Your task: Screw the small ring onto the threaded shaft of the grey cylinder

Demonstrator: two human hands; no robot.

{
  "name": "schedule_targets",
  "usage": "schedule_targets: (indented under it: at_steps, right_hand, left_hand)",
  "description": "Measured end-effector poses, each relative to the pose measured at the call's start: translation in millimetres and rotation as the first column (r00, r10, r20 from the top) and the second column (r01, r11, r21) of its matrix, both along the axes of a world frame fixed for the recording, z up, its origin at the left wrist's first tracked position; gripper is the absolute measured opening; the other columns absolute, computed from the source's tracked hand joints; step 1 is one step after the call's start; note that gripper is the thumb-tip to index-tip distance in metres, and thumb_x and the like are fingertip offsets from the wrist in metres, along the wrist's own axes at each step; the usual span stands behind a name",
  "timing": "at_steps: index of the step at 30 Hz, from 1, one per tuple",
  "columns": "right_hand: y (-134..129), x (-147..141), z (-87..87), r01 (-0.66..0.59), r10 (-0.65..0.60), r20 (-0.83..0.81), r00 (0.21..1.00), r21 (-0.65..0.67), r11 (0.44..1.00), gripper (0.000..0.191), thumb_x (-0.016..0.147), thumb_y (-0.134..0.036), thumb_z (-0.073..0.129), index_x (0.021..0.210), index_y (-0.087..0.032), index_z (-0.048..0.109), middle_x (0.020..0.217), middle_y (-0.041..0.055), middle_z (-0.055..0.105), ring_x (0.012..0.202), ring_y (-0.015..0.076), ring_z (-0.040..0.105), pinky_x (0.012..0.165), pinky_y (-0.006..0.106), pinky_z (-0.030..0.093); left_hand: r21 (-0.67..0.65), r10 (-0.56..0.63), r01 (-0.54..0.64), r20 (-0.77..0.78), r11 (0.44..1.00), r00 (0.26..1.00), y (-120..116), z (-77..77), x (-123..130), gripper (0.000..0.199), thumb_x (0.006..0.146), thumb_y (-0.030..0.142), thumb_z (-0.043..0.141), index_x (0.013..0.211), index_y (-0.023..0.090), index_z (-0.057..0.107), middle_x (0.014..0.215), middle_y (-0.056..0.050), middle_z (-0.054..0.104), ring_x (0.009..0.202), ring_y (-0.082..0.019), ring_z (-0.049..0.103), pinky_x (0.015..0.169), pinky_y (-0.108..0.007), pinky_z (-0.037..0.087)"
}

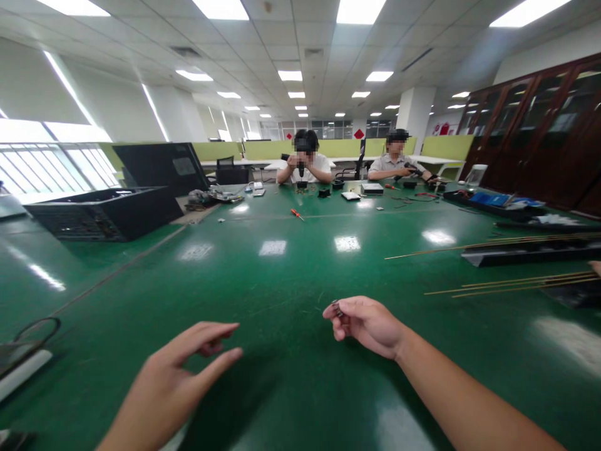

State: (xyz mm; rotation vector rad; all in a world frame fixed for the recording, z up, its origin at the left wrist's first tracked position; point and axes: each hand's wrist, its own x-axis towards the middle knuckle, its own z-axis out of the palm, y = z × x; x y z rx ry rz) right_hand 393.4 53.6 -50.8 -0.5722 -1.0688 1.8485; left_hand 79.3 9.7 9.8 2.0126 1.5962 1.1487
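My right hand is raised over the green table, its thumb and fingers pinched on a small metal part. The part looks silvery and dark, too small to make out its exact kind. To the left, my left hand hovers above the tabletop with thumb and forefinger apart and nothing between them. A gap of bare green surface separates the two hands.
A red-handled screwdriver lies further back. An open black computer case stands at left. Thin brass-coloured rods and a black channel lie at right. Two people sit across the table among small parts.
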Motion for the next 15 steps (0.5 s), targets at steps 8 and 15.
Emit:
schedule_targets:
  at_steps: [8, 15]
  right_hand:
    - [0, -1, -4.9, -0.030, 0.030, -0.006, 1.000, 0.019, 0.999, 0.030, 0.081, -0.039, 0.075, 0.082, -0.010, 0.072, 0.073, 0.0044, 0.064, 0.063, 0.0127, 0.056, 0.064, 0.028, 0.043]
    - [5, -1, 2.6, 0.010, -0.024, -0.096, 0.995, -0.149, 0.989, 0.049, 0.089, -0.062, 0.055, 0.076, -0.015, 0.064, 0.072, 0.0036, 0.061, 0.068, 0.0155, 0.057, 0.066, 0.030, 0.044]
  left_hand:
    - [-0.181, -0.519, 0.563, 0.239, 0.806, 0.821, 55, -11.2, 136, 0.026, 0.080, 0.034, 0.070, 0.103, 0.025, 0.077, 0.113, -0.008, 0.071, 0.103, -0.025, 0.066, 0.090, -0.036, 0.055]
    - [-0.092, -0.218, 0.248, 0.250, 0.964, 0.943, 34, 1.4, 79, 0.026, 0.074, 0.045, 0.075, 0.090, 0.025, 0.078, 0.089, -0.004, 0.076, 0.083, -0.026, 0.070, 0.085, -0.040, 0.057]
